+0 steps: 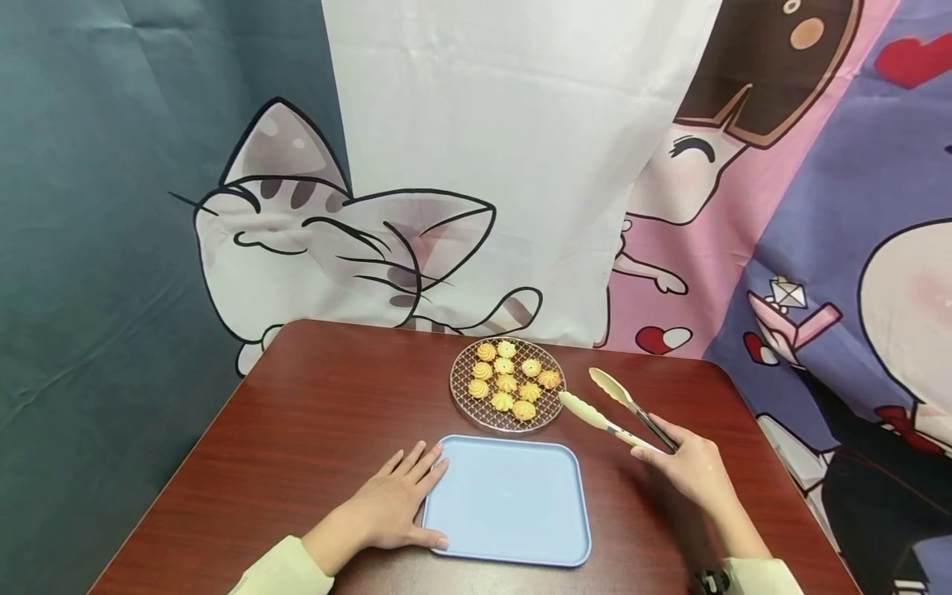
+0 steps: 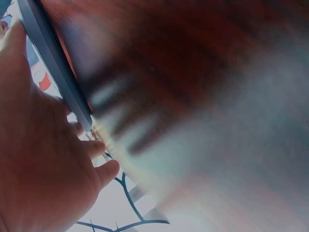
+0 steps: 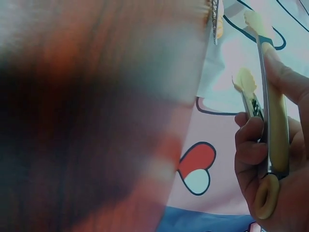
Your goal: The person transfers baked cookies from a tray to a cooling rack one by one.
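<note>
My left hand (image 1: 392,504) rests at the left edge of a light blue rectangular tray (image 1: 509,500), fingers extended and spread, the thumb and fingertips over its rim. In the left wrist view the tray (image 2: 58,63) appears edge-on beside the fingers. My right hand (image 1: 692,467) holds a pair of tongs (image 1: 621,428) with cream tips and metal arms, spread apart, tips towards the rack. In the right wrist view, fingers curl round the tongs (image 3: 276,125), whose loop end lies near the palm. Several piped golden cookies (image 1: 506,383) sit on a round wire rack (image 1: 464,402) behind the tray.
Everything stands on a reddish-brown wooden table (image 1: 320,397) with rounded far corners. Close behind its far edge hangs a cloth backdrop (image 1: 521,149) printed with a cartoon cat and figures. The rack lies near that far edge.
</note>
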The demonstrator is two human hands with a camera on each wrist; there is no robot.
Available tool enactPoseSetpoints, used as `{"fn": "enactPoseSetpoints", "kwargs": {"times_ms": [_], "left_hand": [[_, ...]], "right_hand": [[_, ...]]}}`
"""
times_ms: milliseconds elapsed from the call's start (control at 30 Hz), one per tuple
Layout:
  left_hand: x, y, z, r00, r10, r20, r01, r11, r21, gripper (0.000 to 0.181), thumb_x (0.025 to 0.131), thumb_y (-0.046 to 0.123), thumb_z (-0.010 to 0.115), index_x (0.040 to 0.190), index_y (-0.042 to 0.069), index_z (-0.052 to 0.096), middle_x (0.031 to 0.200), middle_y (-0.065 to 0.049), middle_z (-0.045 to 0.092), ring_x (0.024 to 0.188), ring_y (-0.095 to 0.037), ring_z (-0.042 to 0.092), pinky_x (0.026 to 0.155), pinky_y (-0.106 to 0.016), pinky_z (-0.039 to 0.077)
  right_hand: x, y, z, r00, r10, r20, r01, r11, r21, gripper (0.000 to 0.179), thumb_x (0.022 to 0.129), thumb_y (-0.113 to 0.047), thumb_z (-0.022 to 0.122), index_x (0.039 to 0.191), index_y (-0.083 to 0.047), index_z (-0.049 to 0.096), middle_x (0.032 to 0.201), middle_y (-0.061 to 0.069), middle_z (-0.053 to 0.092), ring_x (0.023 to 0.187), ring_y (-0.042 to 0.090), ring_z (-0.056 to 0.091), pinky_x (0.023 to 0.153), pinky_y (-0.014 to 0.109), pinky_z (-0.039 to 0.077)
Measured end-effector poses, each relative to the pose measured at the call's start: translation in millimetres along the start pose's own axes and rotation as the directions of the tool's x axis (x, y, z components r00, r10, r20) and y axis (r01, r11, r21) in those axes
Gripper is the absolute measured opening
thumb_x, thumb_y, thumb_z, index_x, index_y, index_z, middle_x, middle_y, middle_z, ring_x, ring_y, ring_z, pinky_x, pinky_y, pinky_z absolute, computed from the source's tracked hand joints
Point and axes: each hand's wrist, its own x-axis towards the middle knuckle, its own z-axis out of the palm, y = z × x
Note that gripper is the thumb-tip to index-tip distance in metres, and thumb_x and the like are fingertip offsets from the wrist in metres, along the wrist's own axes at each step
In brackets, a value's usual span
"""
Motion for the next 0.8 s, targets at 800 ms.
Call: {"fn": "enactPoseSetpoints", "kwargs": {"times_ms": [800], "left_hand": [[1.2,-0.6,5.3,1.0,0.003,-0.011,-0.002,1.0,0.029,0.112,0.08,0.087,0.049,0.159,0.009,0.033,0.168,-0.011,0.023,0.153,-0.039,0.022,0.12,-0.058,0.025]], "right_hand": [[-13.9,14,10,0.992,0.122,0.041,-0.121,0.993,-0.012,0.094,0.083,-0.055,0.078,0.146,0.007,0.045,0.127,0.038,0.056,0.117,0.055,0.054,0.095,0.066,0.044]]}}
